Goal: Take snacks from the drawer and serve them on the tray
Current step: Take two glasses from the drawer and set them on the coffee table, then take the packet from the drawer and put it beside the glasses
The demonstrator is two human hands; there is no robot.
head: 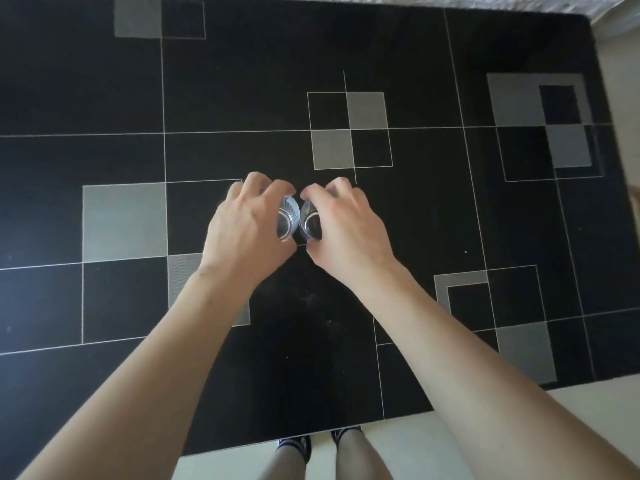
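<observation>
Fingers of the left hand curl down round 1 clear glass, and the fingers of the right hand curl round the other clear glass. Each hand grips its glass from above and from the outer side, so I think the rims stay free and the glasses stay level. The 2 glasses sit side by side, touching or nearly so; I cannot tell which. Both look like they have nothing in them, but they are small here and hard to see.

Both arms reach out straight from the person, held up over the floor. I think the person carries the 2 glasses together to save a trip.

Under them lies 1 black rug with gray squares and thin white lines. The hands hang over the middle of the rug. 2 feet stand at its near edge on pale floor.

No drawer, no tray and no snacks show, so I cannot tell where they are. The snack step looks not yet done.
</observation>
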